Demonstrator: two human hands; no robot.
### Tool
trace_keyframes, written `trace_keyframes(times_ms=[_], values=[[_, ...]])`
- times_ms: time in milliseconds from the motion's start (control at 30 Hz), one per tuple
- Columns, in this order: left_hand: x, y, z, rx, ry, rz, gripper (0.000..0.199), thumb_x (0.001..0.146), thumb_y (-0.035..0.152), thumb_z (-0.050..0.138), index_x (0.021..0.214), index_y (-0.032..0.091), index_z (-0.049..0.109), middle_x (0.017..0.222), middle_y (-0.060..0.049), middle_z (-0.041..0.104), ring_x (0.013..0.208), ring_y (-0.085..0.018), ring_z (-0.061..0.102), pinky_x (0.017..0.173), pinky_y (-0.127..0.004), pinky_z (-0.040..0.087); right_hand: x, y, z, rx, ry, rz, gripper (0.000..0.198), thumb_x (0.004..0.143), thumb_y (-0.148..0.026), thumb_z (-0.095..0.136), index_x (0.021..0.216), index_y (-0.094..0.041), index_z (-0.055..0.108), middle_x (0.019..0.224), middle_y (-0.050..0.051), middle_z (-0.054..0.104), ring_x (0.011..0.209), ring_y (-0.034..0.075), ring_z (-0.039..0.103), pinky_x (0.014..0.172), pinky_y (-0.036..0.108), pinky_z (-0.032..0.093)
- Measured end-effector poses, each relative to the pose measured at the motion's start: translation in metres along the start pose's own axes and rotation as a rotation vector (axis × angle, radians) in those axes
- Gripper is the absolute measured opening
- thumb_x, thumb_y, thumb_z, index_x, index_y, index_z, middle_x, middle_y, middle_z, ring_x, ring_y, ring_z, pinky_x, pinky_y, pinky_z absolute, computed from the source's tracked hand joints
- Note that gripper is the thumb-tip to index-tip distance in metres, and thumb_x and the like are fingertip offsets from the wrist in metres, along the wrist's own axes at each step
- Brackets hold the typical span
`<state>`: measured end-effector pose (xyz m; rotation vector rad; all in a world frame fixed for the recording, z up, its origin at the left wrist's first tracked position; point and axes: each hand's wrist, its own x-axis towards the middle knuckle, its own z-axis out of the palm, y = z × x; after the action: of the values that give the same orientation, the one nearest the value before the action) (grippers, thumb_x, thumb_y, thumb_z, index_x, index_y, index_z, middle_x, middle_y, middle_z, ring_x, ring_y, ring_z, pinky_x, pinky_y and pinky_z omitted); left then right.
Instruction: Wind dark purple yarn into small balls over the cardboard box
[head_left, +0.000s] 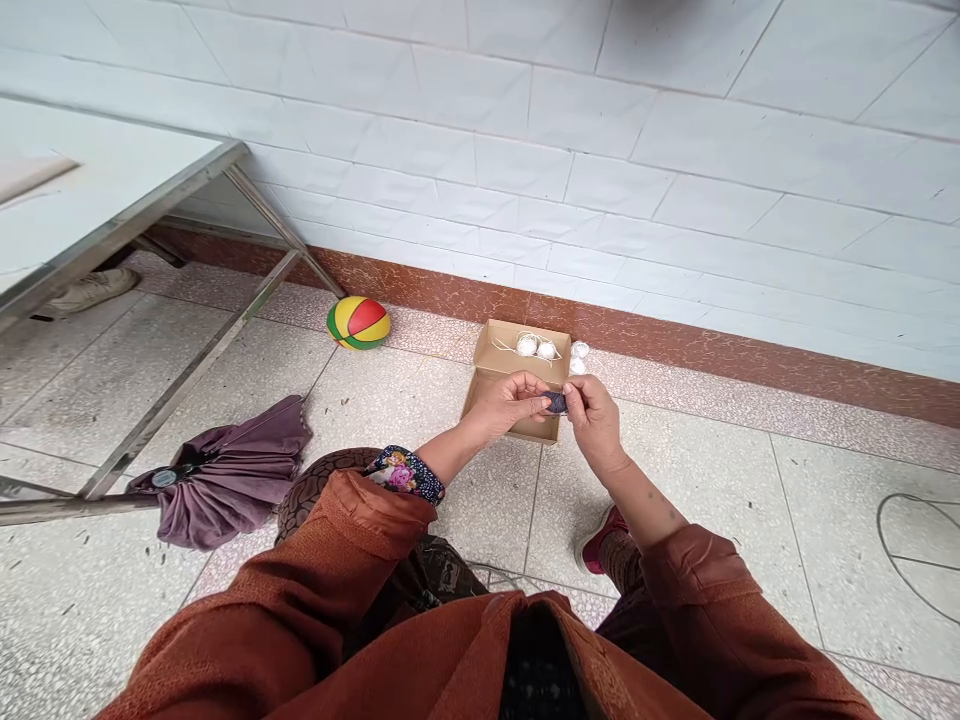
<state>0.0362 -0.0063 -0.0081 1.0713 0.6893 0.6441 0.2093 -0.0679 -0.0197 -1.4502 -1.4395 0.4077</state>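
Observation:
Between my two hands is a small dark grey bundle of wound yarn. My left hand pinches its left end between thumb and fingers. At the other end, the thumb and fingertips of my right hand close on it. Below and behind the hands, an open cardboard box sits on the floor, partly hidden by my left hand. Two white yarn balls with loose ends lie in its raised far part. More white balls rest beside the box on the right.
A red, yellow and green ball lies by the tiled wall. At left stands a metal-framed table, with a purple cloth by its leg and a person's shoe beneath. A cable loops on the floor at right.

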Motion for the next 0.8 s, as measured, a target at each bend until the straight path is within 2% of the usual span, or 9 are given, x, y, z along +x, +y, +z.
trace_keyframes(times_ms=[133, 300, 400, 533, 667, 800], values=[[0.0009, -0.0046, -0.001, -0.027, 0.067, 0.005, 0.042, 0.072, 0.04, 0.091, 0.096, 0.017, 0.065, 0.092, -0.001, 0.07, 0.085, -0.013, 0.069, 0.08, -0.031, 0.059, -0.0002, -0.0001, 0.0005, -0.057, 0.016, -0.051, 0.022, 0.104, -0.037, 0.051, 0.091, -0.024, 0.063, 0.085, 0.004, 0.066, 0.081, 0.021, 0.062, 0.077, 0.035, 0.051], [-0.0026, -0.0046, -0.0005, -0.01, 0.006, -0.057, 0.045, 0.075, 0.044, 0.089, 0.102, 0.016, 0.066, 0.089, -0.003, 0.073, 0.077, -0.014, 0.072, 0.071, -0.029, 0.057, -0.002, -0.0005, 0.0028, -0.094, -0.005, -0.065, 0.023, 0.105, -0.038, 0.05, 0.09, -0.024, 0.063, 0.085, 0.004, 0.066, 0.081, 0.021, 0.062, 0.077, 0.035, 0.051], [-0.0041, -0.0044, 0.0012, -0.043, -0.002, -0.028, 0.049, 0.07, 0.041, 0.093, 0.103, 0.016, 0.067, 0.089, -0.002, 0.073, 0.077, -0.013, 0.071, 0.075, -0.03, 0.057, -0.0017, -0.0005, 0.0021, -0.09, -0.028, -0.06, 0.025, 0.105, -0.039, 0.05, 0.09, -0.025, 0.064, 0.085, 0.004, 0.068, 0.081, 0.021, 0.063, 0.076, 0.034, 0.052], [-0.0036, -0.0043, 0.0009, -0.055, -0.074, 0.016, 0.048, 0.067, 0.034, 0.095, 0.101, 0.015, 0.067, 0.089, -0.002, 0.074, 0.08, -0.012, 0.069, 0.08, -0.03, 0.054, 0.0029, 0.0009, -0.0019, -0.025, -0.086, -0.023, 0.027, 0.104, -0.044, 0.052, 0.091, -0.025, 0.067, 0.084, 0.004, 0.069, 0.079, 0.021, 0.063, 0.076, 0.034, 0.051], [-0.0046, -0.0013, -0.0012, -0.08, -0.164, 0.034, 0.055, 0.069, 0.028, 0.095, 0.112, 0.018, 0.062, 0.09, -0.002, 0.076, 0.081, -0.014, 0.071, 0.08, -0.03, 0.053, 0.0072, 0.0026, -0.0011, 0.043, -0.092, 0.055, 0.027, 0.1, -0.047, 0.058, 0.088, -0.025, 0.066, 0.081, 0.002, 0.068, 0.077, 0.02, 0.063, 0.075, 0.034, 0.051], [-0.0082, 0.0036, -0.0021, -0.118, -0.12, 0.024, 0.051, 0.07, 0.027, 0.093, 0.114, 0.018, 0.068, 0.099, -0.005, 0.077, 0.087, -0.015, 0.071, 0.083, -0.031, 0.054, 0.0044, 0.0056, 0.0065, 0.073, -0.168, 0.123, 0.029, 0.1, -0.046, 0.054, 0.083, -0.024, 0.061, 0.077, 0.001, 0.065, 0.073, 0.019, 0.06, 0.072, 0.031, 0.05]])
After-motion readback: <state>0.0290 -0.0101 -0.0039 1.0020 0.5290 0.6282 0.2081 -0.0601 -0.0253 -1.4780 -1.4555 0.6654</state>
